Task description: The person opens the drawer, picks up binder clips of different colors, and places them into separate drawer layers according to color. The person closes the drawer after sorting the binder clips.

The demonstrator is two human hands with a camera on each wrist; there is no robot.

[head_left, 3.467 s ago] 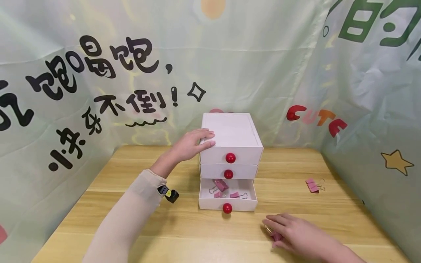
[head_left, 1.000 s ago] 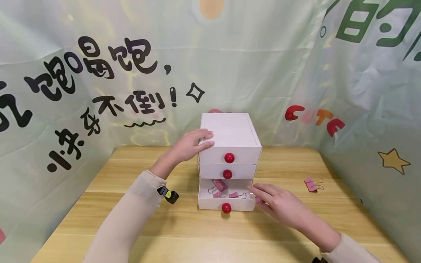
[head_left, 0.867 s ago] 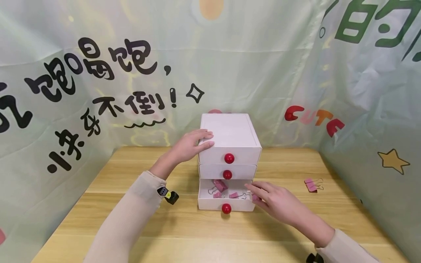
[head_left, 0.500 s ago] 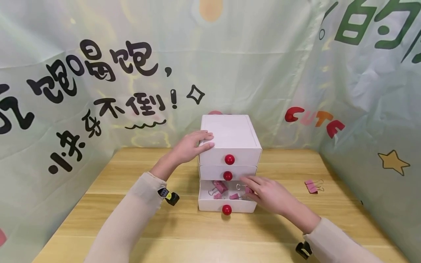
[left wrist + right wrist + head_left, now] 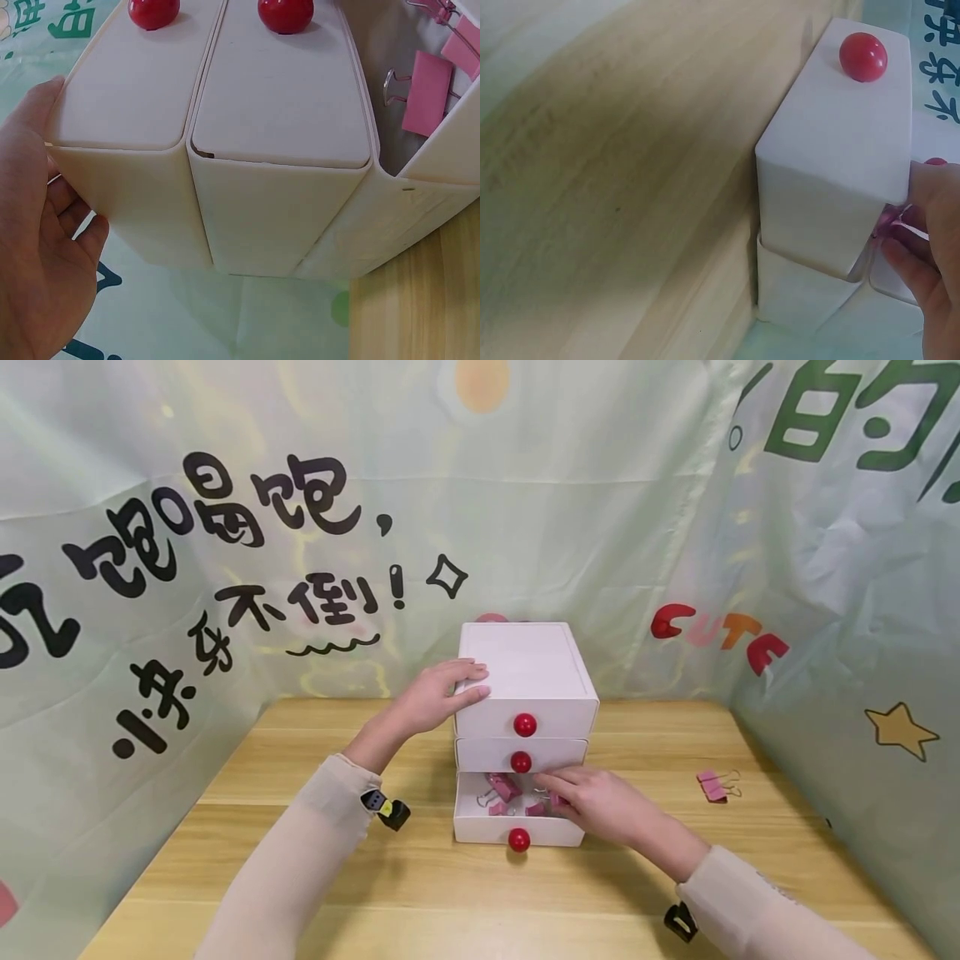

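Observation:
On the wooden table stands a white drawer unit (image 5: 525, 652) with red knobs. Its bottom drawer (image 5: 483, 831) is pulled out and holds several pink binder clips (image 5: 505, 787). My left hand (image 5: 431, 696) rests on the unit's top left edge, fingers lying over the top. My right hand (image 5: 607, 808) is at the right side of the open drawer, its fingertips over the inside. Thumb and fingers pinch a pink binder clip (image 5: 887, 219), partly hidden behind the hand and the drawer wall. In the left wrist view, a pink clip (image 5: 428, 93) lies in the drawer.
Another pink binder clip (image 5: 717, 786) lies on the table (image 5: 660, 735) to the right. The upper two drawers, the middle one (image 5: 480, 754) included, are closed. A printed cloth (image 5: 570, 527) hangs behind and at both sides.
My right hand picked up a clip from the table at the front right, carried it up and left, and now has it over the drawer. My left hand stays on the unit.

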